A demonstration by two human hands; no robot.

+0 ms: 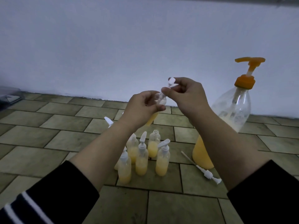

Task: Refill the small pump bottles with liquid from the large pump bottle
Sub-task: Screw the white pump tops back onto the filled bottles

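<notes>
My left hand (142,109) grips a small clear bottle (159,104), tilted, with yellow liquid in its lower part. My right hand (186,96) pinches the white pump top (171,82) at that bottle's neck. Below my hands, several small pump bottles (142,160) part-filled with yellow liquid stand on the tiled floor; one of them (153,143) has no pump. At the right the large clear pump bottle (233,109) with an orange pump head stands nearly drained. Behind my right forearm stands a second large bottle (201,154) of yellow liquid.
A loose white pump with its long tube (203,169) lies on the tiles right of the small bottles. Another white pump head (108,121) shows beside my left wrist. A pale wall runs along the back, and a dark object (8,97) sits at far left.
</notes>
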